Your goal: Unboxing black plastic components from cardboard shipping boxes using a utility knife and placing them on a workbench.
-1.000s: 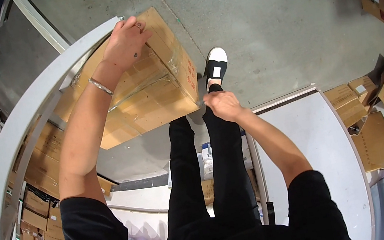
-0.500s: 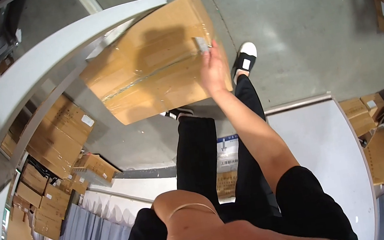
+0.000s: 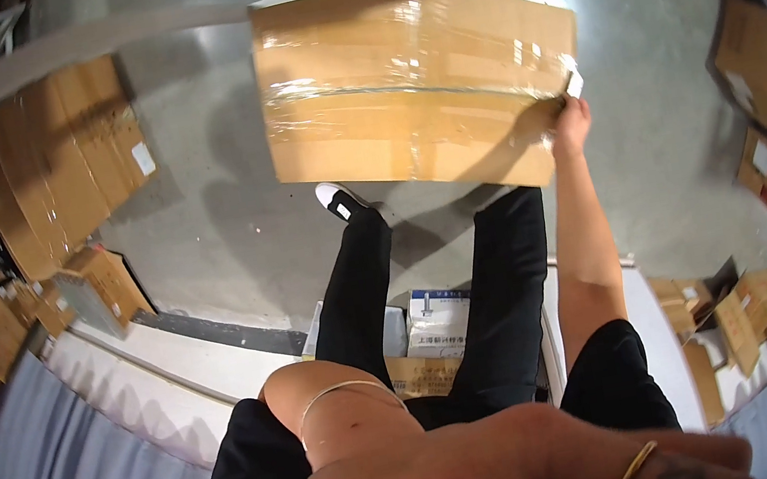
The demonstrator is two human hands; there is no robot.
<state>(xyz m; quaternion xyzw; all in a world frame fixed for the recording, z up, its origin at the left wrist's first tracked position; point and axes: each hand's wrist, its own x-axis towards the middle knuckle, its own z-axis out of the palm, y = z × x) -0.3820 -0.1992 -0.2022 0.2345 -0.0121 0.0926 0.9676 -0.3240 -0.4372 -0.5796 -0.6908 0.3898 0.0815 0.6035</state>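
A: We saw a grey concrete floor [image 3: 227, 215] under us, stacked cartons [image 3: 60, 157] at 9 o'clock.

B: And the big taped cardboard box [image 3: 409, 88] sat at 12 o'clock. Our right hand [image 3: 569, 119] gripped its lower right corner.

A: Our left hand [image 3: 504, 473] filled 6 o'clock, close to the lens; we could not tell its grip.

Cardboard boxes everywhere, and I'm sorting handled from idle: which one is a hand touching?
The large taped box at top centre; the right hand grips its right corner. The other boxes lie untouched.
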